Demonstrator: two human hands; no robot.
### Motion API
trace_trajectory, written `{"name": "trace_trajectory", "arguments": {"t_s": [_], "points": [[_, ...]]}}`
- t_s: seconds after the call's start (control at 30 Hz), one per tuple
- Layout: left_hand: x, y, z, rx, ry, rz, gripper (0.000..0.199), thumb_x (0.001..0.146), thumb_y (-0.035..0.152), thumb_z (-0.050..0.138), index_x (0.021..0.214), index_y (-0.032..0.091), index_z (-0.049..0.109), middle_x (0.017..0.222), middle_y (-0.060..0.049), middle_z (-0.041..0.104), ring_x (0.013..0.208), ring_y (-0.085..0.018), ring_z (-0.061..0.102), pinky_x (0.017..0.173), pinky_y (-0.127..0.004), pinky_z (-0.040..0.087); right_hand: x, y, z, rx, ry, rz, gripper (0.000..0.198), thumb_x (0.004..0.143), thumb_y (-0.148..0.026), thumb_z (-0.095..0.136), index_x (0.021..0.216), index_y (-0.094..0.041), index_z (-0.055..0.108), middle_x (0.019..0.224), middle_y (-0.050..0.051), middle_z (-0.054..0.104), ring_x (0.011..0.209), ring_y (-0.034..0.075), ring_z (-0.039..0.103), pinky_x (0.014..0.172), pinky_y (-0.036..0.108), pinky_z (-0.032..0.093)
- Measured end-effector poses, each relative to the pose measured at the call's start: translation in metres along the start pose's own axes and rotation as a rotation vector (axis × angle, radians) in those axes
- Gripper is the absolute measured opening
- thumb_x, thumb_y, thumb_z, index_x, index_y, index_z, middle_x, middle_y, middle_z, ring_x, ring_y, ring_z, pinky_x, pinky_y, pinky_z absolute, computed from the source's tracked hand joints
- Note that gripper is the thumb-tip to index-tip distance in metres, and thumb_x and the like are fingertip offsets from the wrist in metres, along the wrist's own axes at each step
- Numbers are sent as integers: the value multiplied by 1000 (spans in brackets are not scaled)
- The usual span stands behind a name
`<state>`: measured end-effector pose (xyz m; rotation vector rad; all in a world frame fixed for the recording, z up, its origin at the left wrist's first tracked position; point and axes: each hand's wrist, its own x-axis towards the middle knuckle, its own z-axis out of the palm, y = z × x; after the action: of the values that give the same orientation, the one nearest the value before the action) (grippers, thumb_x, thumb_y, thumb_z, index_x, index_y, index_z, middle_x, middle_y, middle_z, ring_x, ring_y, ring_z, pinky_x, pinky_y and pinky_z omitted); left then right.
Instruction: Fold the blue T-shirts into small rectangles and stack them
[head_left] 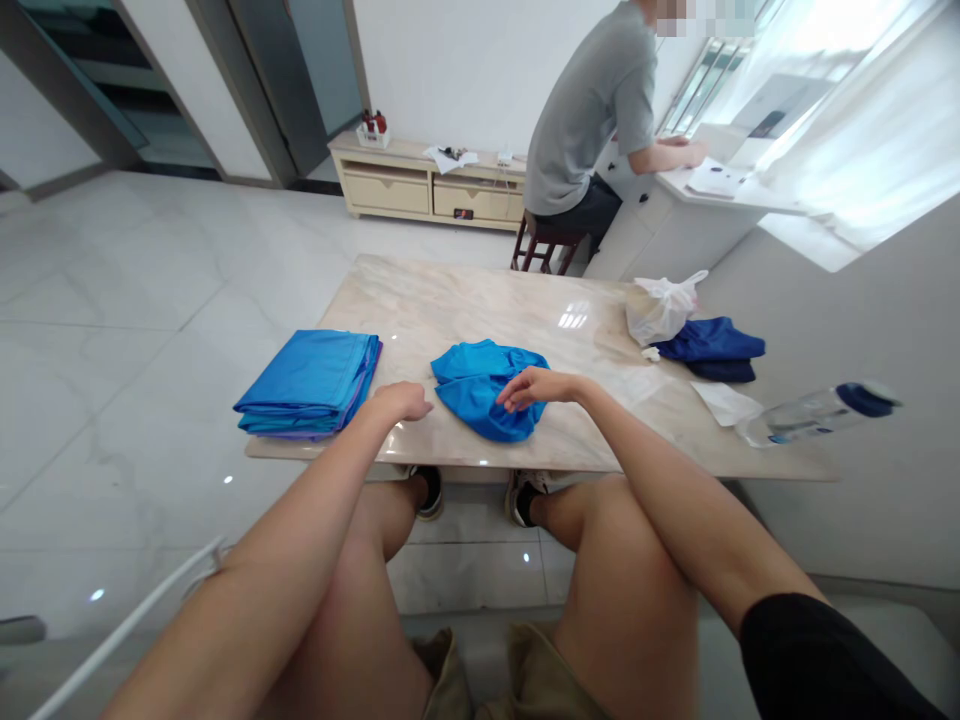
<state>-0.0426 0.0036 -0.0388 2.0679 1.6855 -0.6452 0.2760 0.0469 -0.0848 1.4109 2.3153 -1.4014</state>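
Observation:
A bright blue bundle of shiny fabric lies bunched in a rounded shape near the front edge of the marble-patterned table. My right hand hovers over its right side, fingers loosely bent and slightly apart, holding nothing; whether the fingertips touch the cloth I cannot tell. Just left of the bundle, apart from it, is my left hand, its fingers curled in and nothing visible in them. Beside my left forearm sits a stack of folded fabric, blue on top with purple layers below, at the table's left end.
On the table's right side are a white plastic bag, dark blue cloth, white paper and a clear bottle with a blue lid. Behind, a person in grey sits on a stool by a low cabinet.

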Motion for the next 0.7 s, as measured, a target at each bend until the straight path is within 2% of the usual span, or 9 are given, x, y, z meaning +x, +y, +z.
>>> {"name": "trace_trajectory", "arguments": {"t_s": [0.1,0.17,0.27,0.37,0.43,0.5,0.57,0.63,0.7], "points": [[12,8,6,-23,-30,45,50,104,49,57,131,14,80,140,-22,78,130,-35,75,104,-37,59,-7,18,0,-214,248,142,28,95,-16,71,119,-20,86,120,11,85,114,30,77,106,37,58],[19,18,7,-40,-15,82,50,105,51,56,130,15,80,139,-20,79,127,-33,75,102,-36,58,-6,27,2,-269,357,175,34,100,-16,67,131,-17,81,135,15,79,126,34,73,114,41,55],[27,35,5,-62,33,129,51,106,53,54,134,16,77,145,-18,76,128,-33,75,103,-36,58,-4,30,11,-326,426,126,47,104,-20,65,151,-14,68,154,19,67,142,33,63,124,42,48],[31,52,1,-84,82,189,53,107,51,55,148,19,68,152,-15,72,134,-31,72,107,-34,56,-3,26,18,-390,373,99,52,105,-22,65,157,-12,61,161,22,60,151,34,55,129,44,41],[32,64,-2,-97,94,241,56,107,49,56,155,20,62,155,-13,71,138,-28,70,110,-31,54,-6,22,20,-381,308,135,44,108,-22,60,151,-12,66,157,21,64,148,34,58,127,43,43],[35,75,-4,-103,92,294,57,108,48,58,159,22,59,159,-10,69,143,-26,67,114,-28,52,-13,20,18,-358,229,179,33,107,-19,60,134,-13,77,141,18,75,133,32,68,117,39,51],[39,85,-5,-99,93,333,58,108,47,59,160,22,58,162,-11,66,148,-26,63,118,-28,49,-23,22,16,-325,116,212,21,99,-15,69,112,-17,85,117,11,84,110,27,78,99,32,58],[44,92,-4,-84,85,352,58,106,48,61,158,21,60,161,-13,66,148,-29,62,118,-32,50,-36,26,13,-281,4,250,13,90,-14,77,96,-20,87,96,5,86,88,22,79,83,28,60],[50,97,0,-58,61,356,58,104,49,64,153,19,65,157,-16,68,143,-34,67,115,-38,54,-48,32,11,-250,-38,283,8,90,-17,79,89,-20,87,86,3,84,75,19,77,75,26,58]]}}
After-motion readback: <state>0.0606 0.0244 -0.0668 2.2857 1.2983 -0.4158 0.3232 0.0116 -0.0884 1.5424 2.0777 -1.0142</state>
